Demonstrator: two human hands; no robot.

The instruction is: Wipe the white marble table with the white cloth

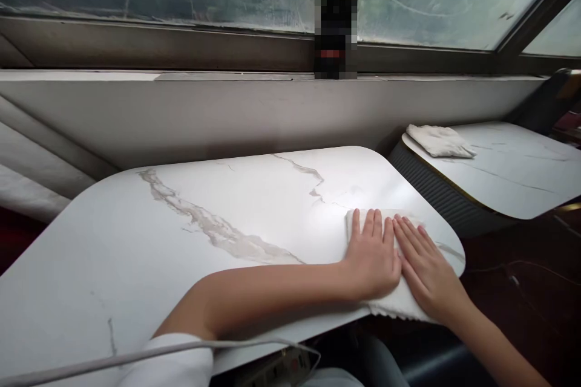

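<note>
A white cloth lies spread at the right end of a white marble-patterned table, its scalloped hem reaching the near edge. My left hand presses flat on it, fingers stretched out and pointing away from me. Beside it, my right hand rests flat on the same cloth, angled up and to the left. The two hands touch or nearly touch along their inner sides. Neither hand has its fingers wrapped round the cloth. Part of the cloth is hidden beneath them.
A second marble-patterned table with a ribbed side stands at the right, a folded white cloth on its corner. Behind runs a low wall under windows. A grey cable crosses the lower left. A pixelated dark object is by the window frame.
</note>
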